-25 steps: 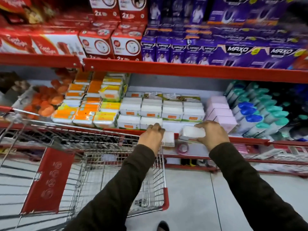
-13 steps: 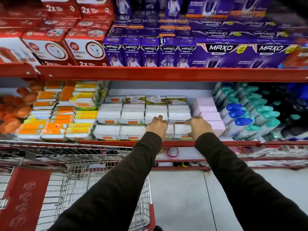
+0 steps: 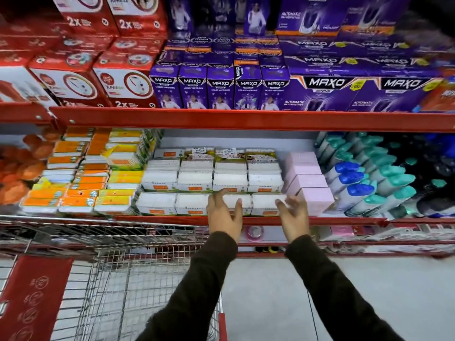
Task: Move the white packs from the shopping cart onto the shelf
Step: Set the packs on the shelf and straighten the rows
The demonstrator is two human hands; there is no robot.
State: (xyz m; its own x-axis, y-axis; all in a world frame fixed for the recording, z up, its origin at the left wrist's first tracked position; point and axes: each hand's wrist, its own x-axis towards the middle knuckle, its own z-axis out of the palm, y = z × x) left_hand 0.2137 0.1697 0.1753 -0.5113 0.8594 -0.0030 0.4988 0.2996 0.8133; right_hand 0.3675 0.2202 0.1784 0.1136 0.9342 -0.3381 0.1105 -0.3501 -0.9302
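Both hands had let go: the left hand (image 3: 225, 215) and right hand (image 3: 294, 217) were spread, empty, before the white packs (image 3: 267, 205) now on the shelf (image 3: 172, 219).

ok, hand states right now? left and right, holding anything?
Left hand: open, fingers spread, holding nothing, in front of the front-row white packs.
Right hand: open, empty, at the shelf edge.

Both arms outstretched, left hand (image 3: 225, 217) and right hand (image 3: 294, 221) open, fingers spread.
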